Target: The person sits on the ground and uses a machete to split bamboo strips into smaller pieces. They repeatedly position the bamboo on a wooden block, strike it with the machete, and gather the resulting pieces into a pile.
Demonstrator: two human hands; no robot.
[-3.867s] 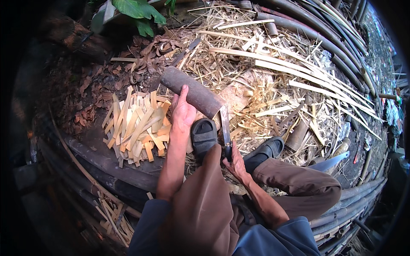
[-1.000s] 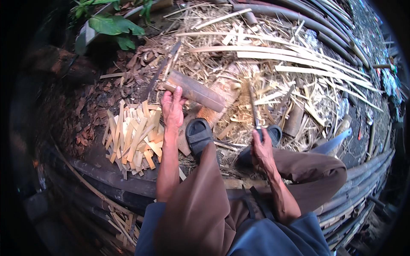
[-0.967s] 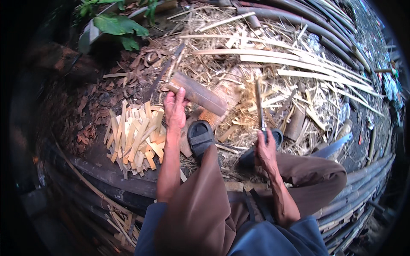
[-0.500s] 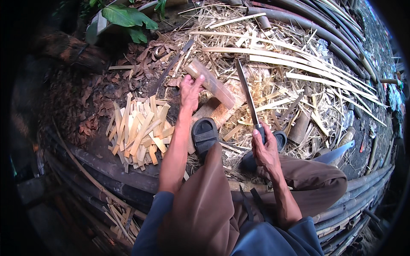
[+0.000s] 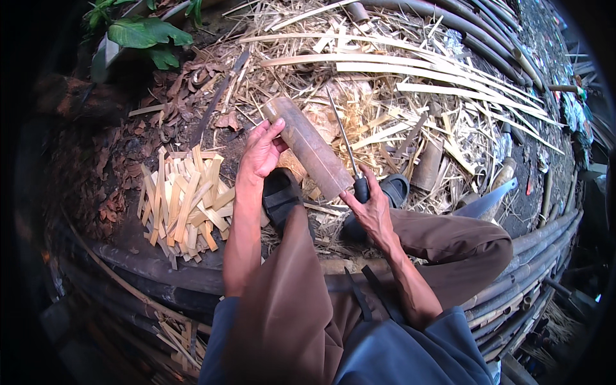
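Note:
A short, brownish bamboo section (image 5: 309, 149) lies slantwise in front of me, held at its upper left end by my left hand (image 5: 258, 153), thumb on top. My right hand (image 5: 373, 208) is wrapped round the dark handle of a long knife (image 5: 344, 138), its thin blade pointing up and away. A finger or thumb of that hand also touches the bamboo's lower right end. Below the bamboo, my left sandal (image 5: 280, 192) stands on the ground, with the right sandal (image 5: 394, 190) beyond my right hand.
A heap of split bamboo pieces (image 5: 186, 199) lies to the left. Another long blade (image 5: 220, 99) rests on dry leaves. Shavings and long strips (image 5: 436, 77) cover the ground ahead. A hand saw (image 5: 484, 203) lies at right; bamboo poles (image 5: 532, 256) run behind it.
The bamboo section has come nearer and its lower end now meets my right hand. The knife has shifted left, blade more edge-on. The whole view has shifted slightly.

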